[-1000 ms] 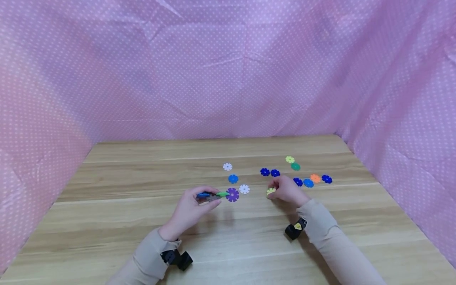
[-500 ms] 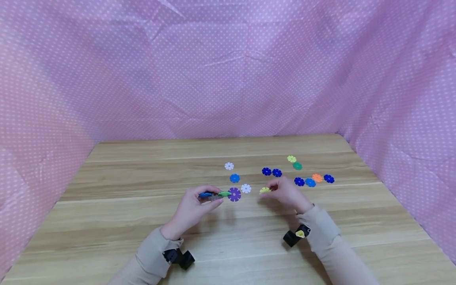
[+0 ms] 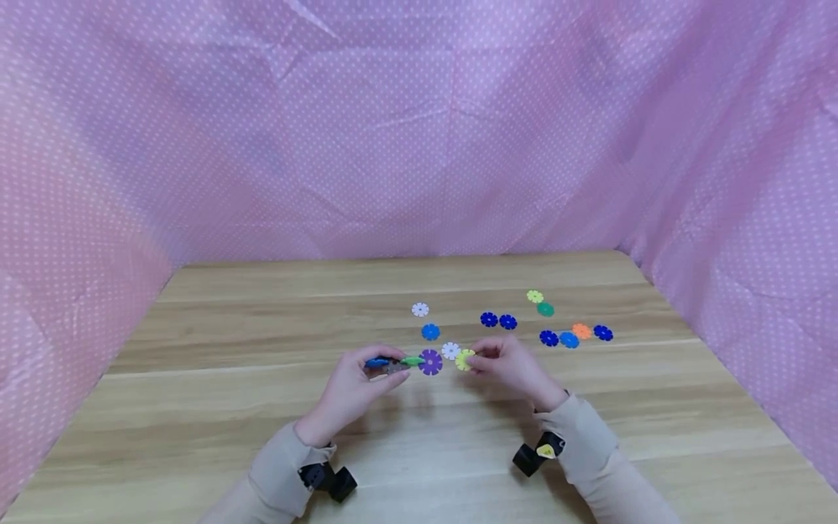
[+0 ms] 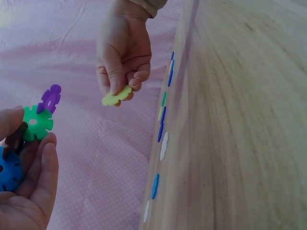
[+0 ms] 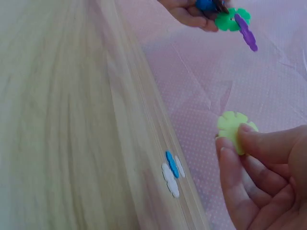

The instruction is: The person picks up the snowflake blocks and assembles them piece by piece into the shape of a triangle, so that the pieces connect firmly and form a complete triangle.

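Well, the person's left hand [image 3: 347, 386] holds a row of toy flower discs stuck together: a blue disc [image 4: 9, 173], a dark brown disc [image 4: 16, 137], a green disc [image 4: 42, 125] and, at the end, a purple disc [image 3: 431, 362]. The right hand [image 3: 513, 365] pinches a yellow disc [image 5: 230, 125] with thumb and finger. It is up above the desk [image 3: 262, 320], near the purple disc but not touching it. On the desk lie two white discs [image 3: 420, 310] with a bright blue disc [image 3: 430, 332] between them. Over to the right, an orange disc [image 3: 581, 331] sits beside a dark blue disc [image 3: 603, 332].
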`<state>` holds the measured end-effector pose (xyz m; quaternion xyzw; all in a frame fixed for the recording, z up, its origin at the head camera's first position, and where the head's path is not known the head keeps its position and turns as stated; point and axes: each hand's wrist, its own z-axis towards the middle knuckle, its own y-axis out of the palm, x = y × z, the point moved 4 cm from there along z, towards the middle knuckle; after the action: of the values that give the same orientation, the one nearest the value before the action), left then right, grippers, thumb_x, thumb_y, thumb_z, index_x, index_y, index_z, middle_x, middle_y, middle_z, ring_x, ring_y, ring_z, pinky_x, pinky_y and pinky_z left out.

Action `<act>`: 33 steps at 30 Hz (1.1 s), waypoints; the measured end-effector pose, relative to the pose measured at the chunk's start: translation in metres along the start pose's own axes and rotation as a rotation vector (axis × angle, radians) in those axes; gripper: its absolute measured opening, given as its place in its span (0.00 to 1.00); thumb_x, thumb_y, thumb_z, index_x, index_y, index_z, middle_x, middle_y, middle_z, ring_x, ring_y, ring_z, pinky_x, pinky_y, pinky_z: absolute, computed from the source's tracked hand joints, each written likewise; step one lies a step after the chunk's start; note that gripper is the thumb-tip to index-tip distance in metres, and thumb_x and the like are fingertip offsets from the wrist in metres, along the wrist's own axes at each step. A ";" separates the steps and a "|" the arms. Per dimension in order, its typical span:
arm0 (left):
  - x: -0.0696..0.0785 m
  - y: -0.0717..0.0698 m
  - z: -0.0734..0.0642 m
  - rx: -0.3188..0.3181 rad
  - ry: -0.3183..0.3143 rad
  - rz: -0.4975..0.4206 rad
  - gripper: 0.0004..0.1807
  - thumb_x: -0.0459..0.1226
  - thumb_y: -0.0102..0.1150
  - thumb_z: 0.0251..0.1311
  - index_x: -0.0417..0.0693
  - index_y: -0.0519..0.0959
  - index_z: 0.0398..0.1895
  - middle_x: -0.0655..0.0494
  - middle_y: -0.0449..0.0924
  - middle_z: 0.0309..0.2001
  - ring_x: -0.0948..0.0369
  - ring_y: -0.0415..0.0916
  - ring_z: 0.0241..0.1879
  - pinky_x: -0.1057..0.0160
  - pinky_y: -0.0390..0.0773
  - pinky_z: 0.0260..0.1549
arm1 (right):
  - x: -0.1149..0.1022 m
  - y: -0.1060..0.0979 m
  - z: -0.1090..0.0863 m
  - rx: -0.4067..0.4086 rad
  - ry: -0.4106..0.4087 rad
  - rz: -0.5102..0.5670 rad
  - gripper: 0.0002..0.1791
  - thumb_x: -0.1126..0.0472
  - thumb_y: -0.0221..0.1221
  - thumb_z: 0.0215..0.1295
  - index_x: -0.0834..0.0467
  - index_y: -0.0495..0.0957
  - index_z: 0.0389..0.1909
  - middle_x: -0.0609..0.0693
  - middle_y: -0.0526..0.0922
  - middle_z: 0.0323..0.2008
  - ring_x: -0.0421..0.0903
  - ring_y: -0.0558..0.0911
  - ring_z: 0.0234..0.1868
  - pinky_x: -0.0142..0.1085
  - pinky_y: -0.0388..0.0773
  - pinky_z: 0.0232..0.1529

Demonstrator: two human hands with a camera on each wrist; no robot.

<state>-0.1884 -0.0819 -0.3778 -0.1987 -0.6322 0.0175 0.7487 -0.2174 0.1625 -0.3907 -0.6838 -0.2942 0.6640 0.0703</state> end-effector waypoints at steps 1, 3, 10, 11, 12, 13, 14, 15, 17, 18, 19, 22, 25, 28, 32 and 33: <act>0.000 0.000 -0.001 0.002 -0.002 0.000 0.10 0.35 0.67 0.54 0.45 0.83 0.40 0.50 0.82 0.40 0.60 0.79 0.37 0.68 0.80 0.35 | -0.001 0.002 0.000 0.003 0.001 0.018 0.07 0.65 0.60 0.62 0.64 0.82 0.37 0.55 0.83 0.30 0.51 0.82 0.33 0.39 0.82 0.36; 0.000 0.000 -0.001 0.004 -0.002 0.001 0.10 0.35 0.67 0.54 0.45 0.83 0.40 0.50 0.82 0.40 0.61 0.79 0.37 0.68 0.80 0.36 | -0.003 0.004 -0.001 0.006 0.002 0.055 0.08 0.66 0.59 0.63 0.65 0.81 0.39 0.56 0.84 0.31 0.52 0.83 0.34 0.41 0.82 0.38; 0.000 0.002 0.000 -0.009 0.006 -0.016 0.11 0.35 0.66 0.54 0.45 0.82 0.41 0.49 0.82 0.41 0.60 0.79 0.38 0.69 0.79 0.34 | -0.012 0.011 -0.004 0.041 -0.068 0.118 0.10 0.65 0.57 0.65 0.67 0.81 0.43 0.58 0.85 0.34 0.52 0.84 0.36 0.42 0.82 0.42; 0.000 0.002 0.000 -0.009 0.009 -0.018 0.11 0.35 0.67 0.54 0.45 0.82 0.41 0.49 0.82 0.41 0.60 0.79 0.38 0.69 0.79 0.35 | -0.013 0.011 -0.005 0.046 -0.084 0.125 0.10 0.65 0.57 0.66 0.67 0.81 0.43 0.59 0.85 0.34 0.52 0.84 0.37 0.42 0.82 0.43; 0.000 0.003 0.001 -0.009 0.010 -0.020 0.11 0.36 0.67 0.54 0.45 0.82 0.42 0.49 0.82 0.41 0.60 0.79 0.38 0.69 0.79 0.36 | -0.014 0.012 -0.006 0.053 -0.100 0.133 0.10 0.66 0.56 0.66 0.68 0.81 0.43 0.60 0.85 0.35 0.51 0.84 0.36 0.43 0.82 0.43; 0.000 0.003 0.001 -0.007 0.013 -0.022 0.11 0.36 0.67 0.54 0.45 0.82 0.42 0.49 0.82 0.41 0.60 0.79 0.39 0.69 0.80 0.37 | -0.016 0.013 -0.006 0.061 -0.119 0.138 0.10 0.66 0.56 0.66 0.68 0.81 0.43 0.60 0.85 0.35 0.50 0.84 0.36 0.41 0.82 0.43; 0.000 0.003 0.001 -0.004 0.014 -0.024 0.12 0.36 0.67 0.54 0.45 0.82 0.42 0.50 0.82 0.41 0.60 0.79 0.39 0.69 0.80 0.38 | -0.018 0.014 -0.007 0.072 -0.135 0.140 0.10 0.67 0.56 0.66 0.68 0.81 0.43 0.61 0.85 0.35 0.48 0.84 0.36 0.40 0.82 0.43; 0.000 0.003 0.001 -0.001 0.017 -0.026 0.12 0.36 0.67 0.54 0.44 0.82 0.43 0.49 0.82 0.42 0.60 0.79 0.40 0.69 0.80 0.40 | -0.019 0.014 -0.007 0.082 -0.148 0.144 0.10 0.67 0.56 0.66 0.68 0.81 0.43 0.61 0.85 0.35 0.46 0.84 0.36 0.39 0.82 0.43; 0.000 0.004 0.001 0.011 0.016 -0.032 0.13 0.35 0.67 0.54 0.44 0.82 0.43 0.50 0.82 0.42 0.60 0.79 0.41 0.68 0.79 0.43 | -0.022 0.015 -0.007 0.107 -0.171 0.143 0.10 0.67 0.56 0.66 0.68 0.81 0.43 0.61 0.85 0.35 0.41 0.84 0.35 0.36 0.82 0.42; 0.000 0.004 0.001 0.018 0.012 -0.035 0.13 0.34 0.67 0.54 0.44 0.82 0.43 0.50 0.82 0.42 0.60 0.78 0.41 0.68 0.79 0.44 | -0.023 0.016 -0.008 0.121 -0.185 0.143 0.10 0.68 0.56 0.65 0.69 0.81 0.42 0.62 0.85 0.35 0.39 0.84 0.34 0.34 0.82 0.41; 0.000 0.003 0.001 0.025 0.009 -0.040 0.13 0.34 0.67 0.54 0.44 0.82 0.43 0.50 0.82 0.42 0.60 0.78 0.41 0.68 0.79 0.45 | -0.024 0.015 -0.008 0.135 -0.197 0.144 0.09 0.68 0.57 0.65 0.69 0.81 0.41 0.62 0.85 0.35 0.38 0.84 0.33 0.32 0.82 0.40; 0.002 0.003 0.001 0.043 0.000 -0.058 0.12 0.32 0.66 0.54 0.43 0.82 0.43 0.51 0.82 0.42 0.61 0.78 0.41 0.67 0.79 0.46 | -0.026 0.014 -0.010 0.180 -0.234 0.167 0.08 0.70 0.59 0.62 0.70 0.82 0.39 0.63 0.85 0.34 0.36 0.83 0.32 0.31 0.82 0.38; 0.003 0.003 0.001 0.052 0.008 -0.073 0.12 0.32 0.66 0.54 0.42 0.82 0.43 0.50 0.82 0.42 0.61 0.78 0.41 0.67 0.79 0.46 | -0.029 0.013 -0.013 0.219 -0.262 0.182 0.08 0.70 0.60 0.60 0.71 0.82 0.38 0.64 0.85 0.33 0.35 0.83 0.31 0.30 0.82 0.37; 0.003 0.001 0.000 0.058 0.010 -0.081 0.12 0.32 0.66 0.54 0.42 0.82 0.43 0.50 0.82 0.42 0.61 0.78 0.41 0.67 0.79 0.45 | -0.030 0.014 -0.013 0.231 -0.282 0.174 0.08 0.70 0.61 0.60 0.70 0.83 0.37 0.63 0.85 0.33 0.35 0.83 0.31 0.30 0.82 0.37; 0.002 -0.001 -0.002 0.066 0.010 -0.084 0.12 0.31 0.66 0.54 0.42 0.81 0.43 0.49 0.82 0.43 0.60 0.78 0.42 0.68 0.79 0.45 | -0.031 0.015 -0.014 0.240 -0.327 0.142 0.07 0.69 0.62 0.58 0.68 0.83 0.36 0.62 0.86 0.33 0.34 0.83 0.31 0.31 0.81 0.35; 0.001 -0.001 -0.002 0.067 0.012 -0.081 0.13 0.31 0.66 0.54 0.42 0.81 0.43 0.49 0.82 0.43 0.60 0.78 0.42 0.68 0.79 0.45 | -0.032 0.016 -0.015 0.241 -0.344 0.135 0.06 0.70 0.63 0.58 0.68 0.83 0.35 0.62 0.86 0.33 0.34 0.83 0.31 0.31 0.81 0.35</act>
<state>-0.1861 -0.0831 -0.3764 -0.1479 -0.6343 0.0069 0.7588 -0.1968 0.1380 -0.3691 -0.5652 -0.1738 0.8045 0.0559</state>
